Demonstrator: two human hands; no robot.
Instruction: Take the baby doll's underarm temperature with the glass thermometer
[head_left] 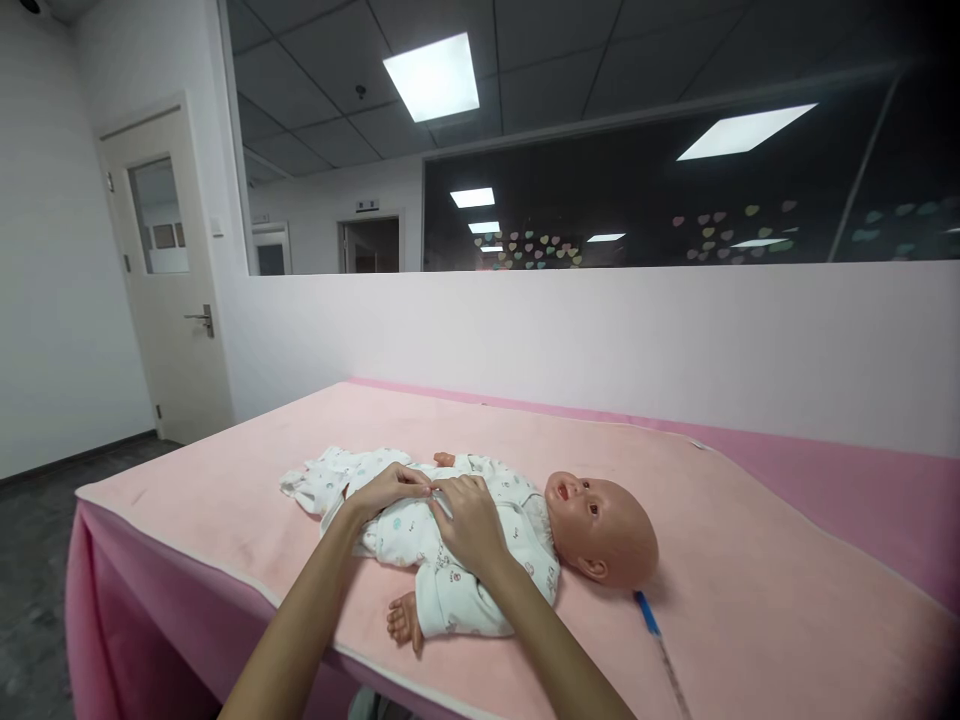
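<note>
A baby doll [604,530] lies on its back, its head to the right and its feet end to the left. It wears a white printed baby top [465,600] and white printed trousers [334,470]. My left hand [391,488] is closed in a pinch at the front of the top, over the doll's belly. My right hand [469,520] rests on the chest side of the top, its fingertips closed on the cloth and meeting those of my left. The small bit of cloth between the fingertips is mostly hidden. One doll hand [405,622] sticks out of the near sleeve.
A pink pad [750,600] covers the table, with a darker pink cloth [150,590] hanging over its front edge. A blue-ended strap or stick [646,613] lies beside the doll's head. Behind stands a white wall [637,340] with a window above; a door [165,270] is at left.
</note>
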